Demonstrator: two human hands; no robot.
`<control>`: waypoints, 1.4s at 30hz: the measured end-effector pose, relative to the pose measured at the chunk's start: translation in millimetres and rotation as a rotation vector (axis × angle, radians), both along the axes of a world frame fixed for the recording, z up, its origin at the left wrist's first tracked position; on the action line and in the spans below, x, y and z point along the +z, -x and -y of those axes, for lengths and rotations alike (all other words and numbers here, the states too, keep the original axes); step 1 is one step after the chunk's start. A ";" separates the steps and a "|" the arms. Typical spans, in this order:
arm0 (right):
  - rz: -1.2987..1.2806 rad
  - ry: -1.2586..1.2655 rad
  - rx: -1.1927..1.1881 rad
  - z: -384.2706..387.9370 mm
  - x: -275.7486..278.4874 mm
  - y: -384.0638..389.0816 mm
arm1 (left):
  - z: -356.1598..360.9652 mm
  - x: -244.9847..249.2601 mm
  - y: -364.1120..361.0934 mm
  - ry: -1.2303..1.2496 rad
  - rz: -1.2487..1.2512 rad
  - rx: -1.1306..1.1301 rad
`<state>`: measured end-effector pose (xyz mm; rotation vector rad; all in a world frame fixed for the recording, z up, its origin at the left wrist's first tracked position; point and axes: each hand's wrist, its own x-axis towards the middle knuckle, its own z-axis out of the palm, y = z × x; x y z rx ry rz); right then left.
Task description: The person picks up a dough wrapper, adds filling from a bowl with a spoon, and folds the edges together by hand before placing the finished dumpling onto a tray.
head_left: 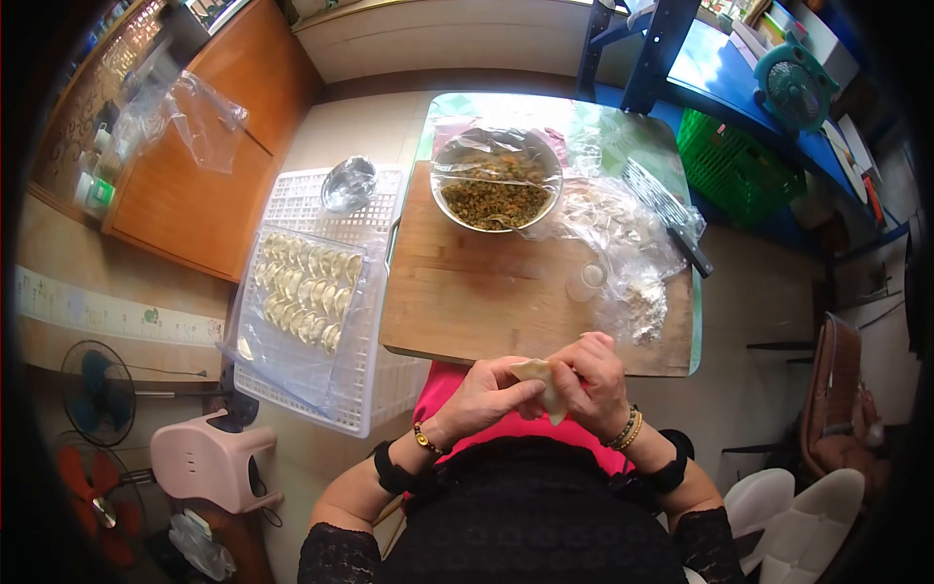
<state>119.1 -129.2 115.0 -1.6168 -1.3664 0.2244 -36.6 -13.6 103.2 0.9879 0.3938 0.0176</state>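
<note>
Both hands pinch one folded dumpling [553,397] just off the near edge of the wooden board [467,311]. My left hand [486,397] closes on its left side, thumb on top. My right hand [593,382] grips the right side with bent fingers. Whether filling lies inside the dough cannot be seen. Beyond the hands, a metal bowl [496,229] of chopped filling [494,200] stands on the board, partly under clear plastic. Several shaped dumplings [306,292] sit in rows on a plastic-covered tray [292,375] to the left.
Flour [644,310] and crumpled plastic wrap [613,219] lie at the board's right, beside a black-handled cleaver [689,251]. A small plastic-covered bowl [348,185] rests on the white crate [292,200]. A pink stool [199,462] stands at left, a green basket [730,161] at right.
</note>
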 end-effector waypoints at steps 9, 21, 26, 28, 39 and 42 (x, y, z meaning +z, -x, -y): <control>0.069 0.063 0.089 -4.5 -1.3 -2.0 | -3.6 0.7 -1.7 -0.069 -0.013 -0.073; 0.062 0.142 0.211 -25.5 6.4 1.8 | -9.9 -12.8 3.2 -0.055 -0.025 -0.110; 0.150 0.179 0.268 -31.9 -7.4 7.1 | -10.4 -16.8 8.4 -0.010 -0.059 -0.084; 0.000 0.179 0.241 -34.4 -8.0 9.6 | -12.6 -16.5 9.7 0.028 -0.090 -0.045; 0.020 0.322 0.191 -0.4 -20.7 0.8 | -20.9 -20.1 12.2 0.095 -0.014 0.321; 0.048 0.284 0.159 -1.5 -24.7 1.1 | -20.7 -20.3 14.3 0.114 0.006 0.326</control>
